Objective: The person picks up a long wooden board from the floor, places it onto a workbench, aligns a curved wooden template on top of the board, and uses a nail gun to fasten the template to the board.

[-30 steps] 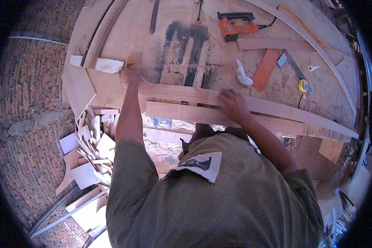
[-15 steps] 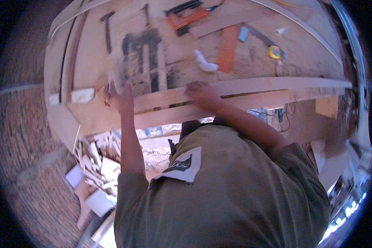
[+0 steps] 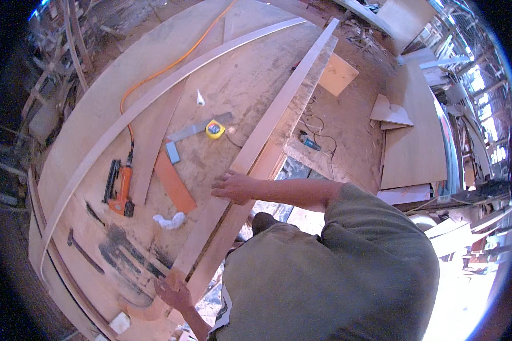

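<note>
A long narrow wooden board [image 3: 279, 108] lies slanted along the right edge of the big plywood worktop [image 3: 239, 79]. My left hand [image 3: 173, 292] grips its near end at the bottom of the view. My right hand [image 3: 236, 186] lies on top of the board about a third of the way up, fingers curled over its left edge. A second board [image 3: 267, 165] sits right beside it under the same hand. My green shirt hides the area below my arms.
On the worktop lie an orange nail gun [image 3: 119, 187] with an orange hose [image 3: 170, 68], a yellow tape measure [image 3: 214, 129], a metal square [image 3: 196, 131], a white rag [image 3: 169, 220], a hammer [image 3: 82, 250] and a thin curved strip [image 3: 153, 96]. Plywood sheets [image 3: 415, 131] lie on the floor at the right.
My head has turned, so the worktop now runs diagonally. Both hands stay on the long board; the left one now sits at its near end.
</note>
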Available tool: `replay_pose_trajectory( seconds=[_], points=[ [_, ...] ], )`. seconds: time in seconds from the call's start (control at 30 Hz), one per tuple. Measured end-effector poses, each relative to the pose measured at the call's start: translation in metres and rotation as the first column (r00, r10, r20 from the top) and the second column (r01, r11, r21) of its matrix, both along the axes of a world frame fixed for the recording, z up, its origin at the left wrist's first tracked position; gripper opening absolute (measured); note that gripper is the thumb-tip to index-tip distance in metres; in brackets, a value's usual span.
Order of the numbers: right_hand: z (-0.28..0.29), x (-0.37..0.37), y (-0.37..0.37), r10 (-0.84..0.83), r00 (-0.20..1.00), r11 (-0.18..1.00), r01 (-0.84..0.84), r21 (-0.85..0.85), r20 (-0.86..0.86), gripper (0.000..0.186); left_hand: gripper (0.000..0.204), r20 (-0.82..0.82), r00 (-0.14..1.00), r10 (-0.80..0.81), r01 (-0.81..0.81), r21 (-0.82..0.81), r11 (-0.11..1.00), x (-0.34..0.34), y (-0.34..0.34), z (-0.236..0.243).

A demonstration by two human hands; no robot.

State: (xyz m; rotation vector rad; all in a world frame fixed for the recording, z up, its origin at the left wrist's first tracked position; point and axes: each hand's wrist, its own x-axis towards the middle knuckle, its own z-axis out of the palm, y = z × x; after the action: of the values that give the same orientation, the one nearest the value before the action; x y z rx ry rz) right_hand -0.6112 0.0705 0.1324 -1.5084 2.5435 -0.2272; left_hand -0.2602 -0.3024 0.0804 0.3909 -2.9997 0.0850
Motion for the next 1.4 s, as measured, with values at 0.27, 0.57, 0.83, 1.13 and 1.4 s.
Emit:
replay_pose_trajectory(
  seconds=[0.27,0.57,0.83,1.13,1.4],
  points=[
    [-0.011,-0.039,-0.021,0.277,0.957,0.933,-0.29,0.212,0.087,0.068,0.056,-0.149,0.972,0.181,-0.123,0.334,0.934,0.029,0.008,-0.011],
    [-0.01,-0.045,-0.016,0.259,0.952,0.901,-0.3,0.315,0.164,0.056,0.042,-0.07,0.985,0.155,-0.111,0.425,0.898,0.015,0.008,0.011],
    [0.049,-0.044,-0.019,0.051,0.96,0.954,-0.128,0.272,0.276,0.033,0.049,-0.146,0.97,0.192,-0.122,0.39,0.913,0.021,0.013,0.03],
    [0.028,-0.064,-0.029,0.239,0.907,0.971,-0.229,-0.069,0.347,0.058,0.054,-0.148,0.962,0.231,-0.166,0.357,0.919,0.016,0.028,0.029],
    [0.003,-0.055,-0.029,0.256,0.959,0.961,-0.266,0.074,0.122,0.077,0.078,-0.116,0.859,0.498,-0.375,0.519,0.768,-0.009,0.038,0.035]
  ],
)
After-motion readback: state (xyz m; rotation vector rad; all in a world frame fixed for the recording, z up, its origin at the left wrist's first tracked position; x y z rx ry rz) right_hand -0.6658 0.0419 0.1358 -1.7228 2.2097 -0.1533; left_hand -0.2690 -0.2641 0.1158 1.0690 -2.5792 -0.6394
